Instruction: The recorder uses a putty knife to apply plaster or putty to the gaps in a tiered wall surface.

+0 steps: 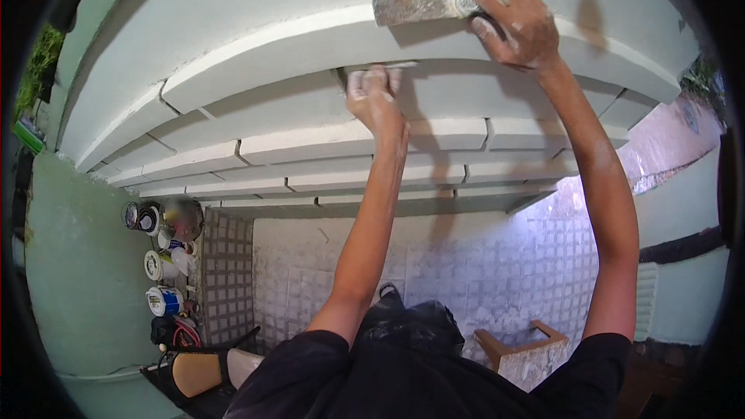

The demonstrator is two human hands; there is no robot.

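High on the right, my right hand [518,27] is closed round the dark handle of a putty knife [419,9]. Its broad metal blade, smeared with white, points left across a pale wall ledge [310,43]. My left hand [375,97] reaches up just under that same ledge, with its curled fingers coated in white. A thin flat piece [402,64] with a light edge shows at those fingertips, and a dark edge shows beside them; its kind cannot be made out. White smears also mark the right hand's thumb and fingers.
Several stepped pale ledges [310,147] with dark vertical gaps run across the wall. Tubs and a bucket [164,301] stand along the left. A chair [195,375] is at lower left, and a wooden stool [535,349] at lower right. Below lies a dusty tiled floor [466,275].
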